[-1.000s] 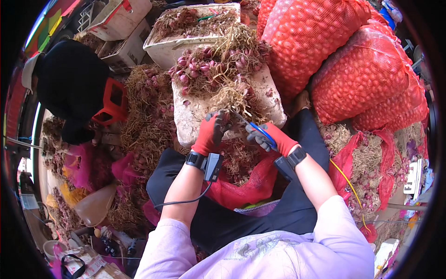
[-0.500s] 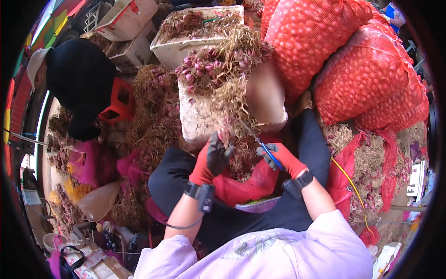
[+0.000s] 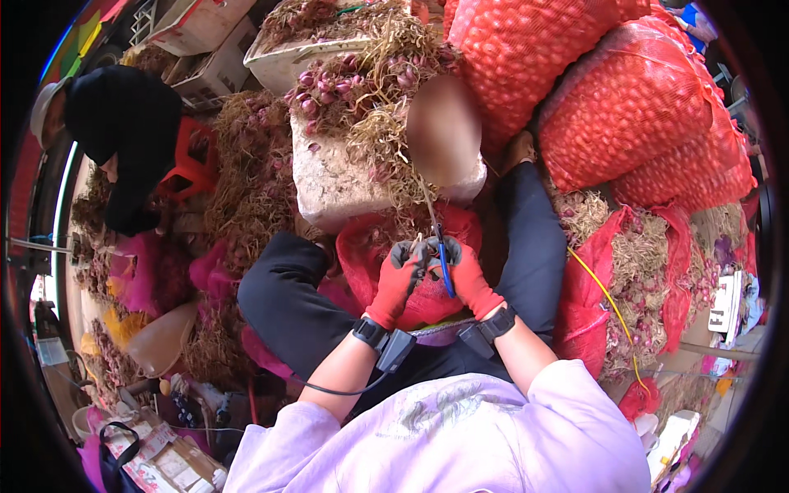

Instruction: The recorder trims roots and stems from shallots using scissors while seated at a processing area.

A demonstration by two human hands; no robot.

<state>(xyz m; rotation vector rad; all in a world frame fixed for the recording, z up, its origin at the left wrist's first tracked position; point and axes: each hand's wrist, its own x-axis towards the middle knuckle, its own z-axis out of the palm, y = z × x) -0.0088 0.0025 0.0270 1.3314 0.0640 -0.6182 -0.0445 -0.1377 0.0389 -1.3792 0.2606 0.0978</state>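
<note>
My right hand (image 3: 465, 278), in a red and grey glove, grips blue-handled scissors (image 3: 445, 256), their blades pointing away from me. Close beside it, my left hand (image 3: 396, 283) wears a matching glove. Its fingers are closed near the right fingertips on something small and pale that I cannot make out. Both hands are above a red mesh bag (image 3: 355, 256) lying open between my legs. Just beyond stands a dirty white foam box (image 3: 333, 185), topped with purple-red shallots (image 3: 316, 92) and their dry stalks (image 3: 382, 138). A blurred patch covers part of the box's right side.
Full red mesh sacks (image 3: 625, 115) lean at the right. Loose shallots and dry stalks (image 3: 645, 263) lie near a yellow cord (image 3: 604, 292). At the left a person in dark clothes (image 3: 123, 123) bends beside a red stool (image 3: 193, 156). Foam boxes (image 3: 218, 74) stand behind.
My left hand has drawn nearer and down from the foam box, and my right hand has moved left with the scissors, so they now meet over the red bag. The view has shifted slightly.
</note>
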